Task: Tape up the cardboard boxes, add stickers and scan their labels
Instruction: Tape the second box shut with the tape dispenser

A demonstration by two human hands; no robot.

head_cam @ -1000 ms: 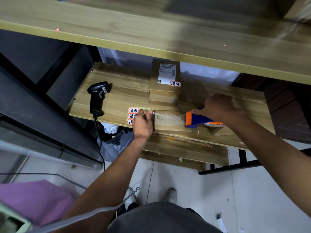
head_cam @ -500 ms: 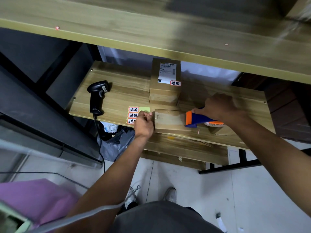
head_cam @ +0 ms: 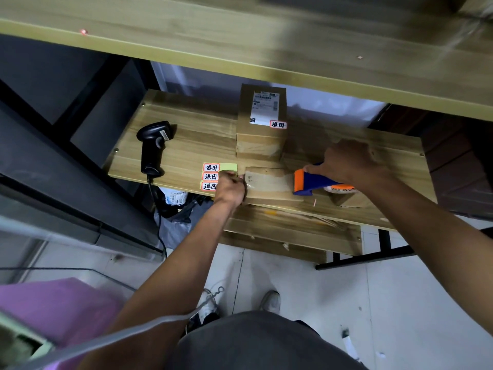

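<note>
Blue-orange tape dispenser (head_cam: 310, 182) rests on flat cardboard box (head_cam: 268, 186).

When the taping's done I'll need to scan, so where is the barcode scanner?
In the head view, the barcode scanner lies on the left end of the wooden shelf, left of the sticker sheet and apart from it.

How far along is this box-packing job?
Done: the rear brown cardboard box carries a white label and red sticker. In hand: the left hand holds tape against the front flat cardboard box; the right hand grips the blue-and-orange tape dispenser. Left: its sticker and scanning; the black handheld scanner lies on the shelf.
</note>
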